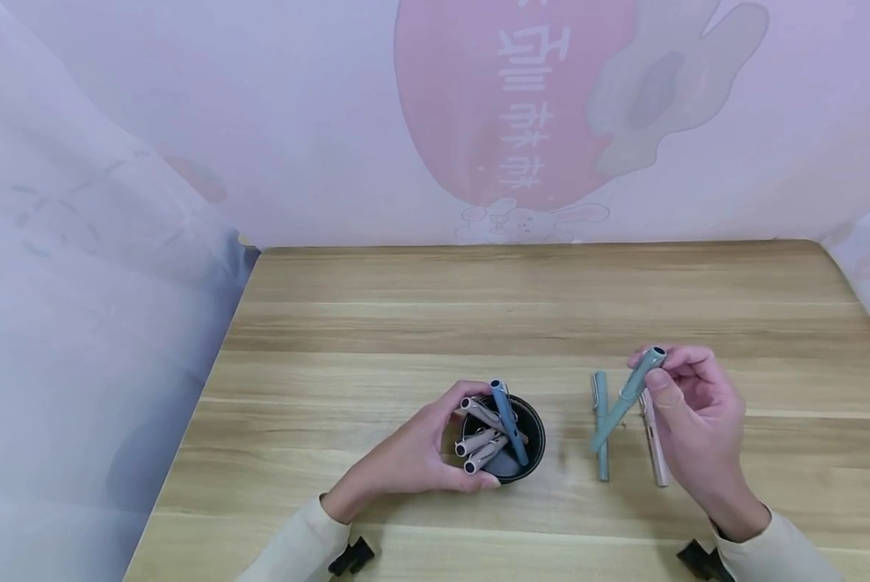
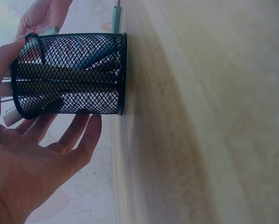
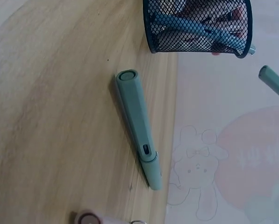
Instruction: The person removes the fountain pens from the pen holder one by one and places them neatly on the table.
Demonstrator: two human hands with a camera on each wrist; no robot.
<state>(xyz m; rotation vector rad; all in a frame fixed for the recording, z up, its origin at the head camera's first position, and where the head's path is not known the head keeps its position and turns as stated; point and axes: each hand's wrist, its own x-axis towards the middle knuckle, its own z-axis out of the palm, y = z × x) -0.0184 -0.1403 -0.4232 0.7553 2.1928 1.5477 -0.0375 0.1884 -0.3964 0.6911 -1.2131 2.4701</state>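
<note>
Thumb and fingers of my left hand curl round a black mesh pen holder standing on the table. Inside it lean several greyish-pink pens and one blue pen. My right hand pinches a teal pen near its capped upper end, tilted above the table to the right of the holder. Below that pen, a second teal pen lies on the wood. Beside my right hand lies a pale pink pen, partly covered by the fingers.
The wooden table reaches back to a pale cloth backdrop with printed rabbits and lettering. More cloth hangs along the table's left edge. A dark strap piece sits by the left cuff, and a similar one by the right.
</note>
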